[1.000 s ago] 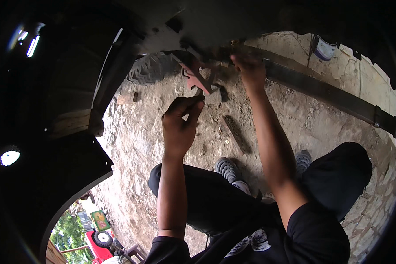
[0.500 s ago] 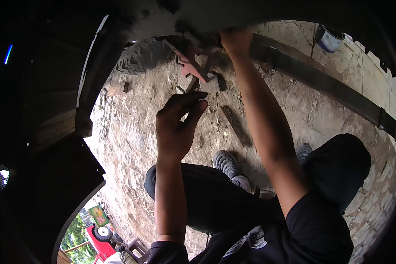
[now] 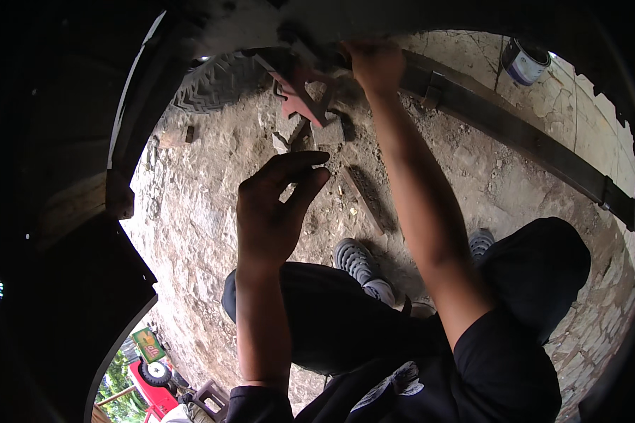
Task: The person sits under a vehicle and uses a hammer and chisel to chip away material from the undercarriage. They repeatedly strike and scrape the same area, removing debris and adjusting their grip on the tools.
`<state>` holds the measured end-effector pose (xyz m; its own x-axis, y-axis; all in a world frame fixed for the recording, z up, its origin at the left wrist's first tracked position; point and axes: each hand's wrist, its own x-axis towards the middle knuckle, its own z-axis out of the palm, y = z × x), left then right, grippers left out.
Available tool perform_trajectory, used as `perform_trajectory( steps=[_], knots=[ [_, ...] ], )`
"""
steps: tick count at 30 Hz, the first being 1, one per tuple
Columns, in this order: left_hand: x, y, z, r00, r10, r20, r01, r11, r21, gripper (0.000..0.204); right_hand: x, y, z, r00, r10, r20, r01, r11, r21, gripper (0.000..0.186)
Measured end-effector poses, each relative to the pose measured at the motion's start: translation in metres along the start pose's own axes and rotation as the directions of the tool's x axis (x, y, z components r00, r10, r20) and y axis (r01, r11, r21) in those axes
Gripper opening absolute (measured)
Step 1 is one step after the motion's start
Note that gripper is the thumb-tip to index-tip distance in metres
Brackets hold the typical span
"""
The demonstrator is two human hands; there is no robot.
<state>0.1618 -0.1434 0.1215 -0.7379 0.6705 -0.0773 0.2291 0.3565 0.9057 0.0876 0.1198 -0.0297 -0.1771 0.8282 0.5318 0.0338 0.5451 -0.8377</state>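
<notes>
My left hand (image 3: 271,204) is raised over the dirt floor with its fingers bent. A small gap shows between thumb and forefinger, and nothing is visible in it. My right hand (image 3: 376,68) reaches up to the dark underside of a vehicle. It is closed at the near end of a leaf spring (image 3: 515,127), a long dark banded bar running to the right. What its fingers grip is hidden in shadow. Left of that hand, a reddish metal stand (image 3: 303,99) rests by some blocks (image 3: 328,132).
A treaded tyre (image 3: 215,88) lies in shadow at the far left. A strip of wood (image 3: 363,201) is on the ground before my shoe (image 3: 356,261). At the far right stands a paint can (image 3: 524,62). Dark bodywork (image 3: 56,261) fills the left side. Outside is a red vehicle (image 3: 148,391).
The view has shifted slightly. My left hand sits a little further left, its thumb and forefinger slightly apart as before. My right hand stays up at the end of the leaf spring.
</notes>
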Motion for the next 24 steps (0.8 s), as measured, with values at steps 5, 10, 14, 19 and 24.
perform_trajectory(
  steps=[5,10,14,19,24],
  knots=[
    [-0.006,0.009,0.001,1.000,-0.012,0.009,0.013,0.995,-0.103,0.024,-0.003,0.004,0.008,0.994,-0.090,0.056,0.098,0.983,-0.156,0.030],
    [-0.005,0.005,-0.003,1.000,-0.017,0.015,0.018,0.997,-0.070,0.025,0.003,-0.006,0.011,0.982,-0.126,-0.143,0.102,0.981,-0.162,0.026],
    [-0.011,0.009,-0.007,0.998,-0.055,0.009,0.056,0.992,-0.110,0.024,-0.002,-0.010,0.010,0.999,-0.044,-0.003,0.042,0.984,-0.174,0.033],
    [-0.008,0.005,-0.008,1.000,0.027,-0.002,-0.027,0.990,-0.136,0.024,0.010,0.008,0.015,0.989,-0.148,-0.023,0.127,0.910,-0.395,0.027],
    [-0.014,0.008,-0.006,0.997,-0.070,0.016,0.071,0.988,-0.134,0.025,-0.018,-0.004,0.004,0.989,-0.125,-0.072,0.127,0.992,0.023,0.024]
  ],
)
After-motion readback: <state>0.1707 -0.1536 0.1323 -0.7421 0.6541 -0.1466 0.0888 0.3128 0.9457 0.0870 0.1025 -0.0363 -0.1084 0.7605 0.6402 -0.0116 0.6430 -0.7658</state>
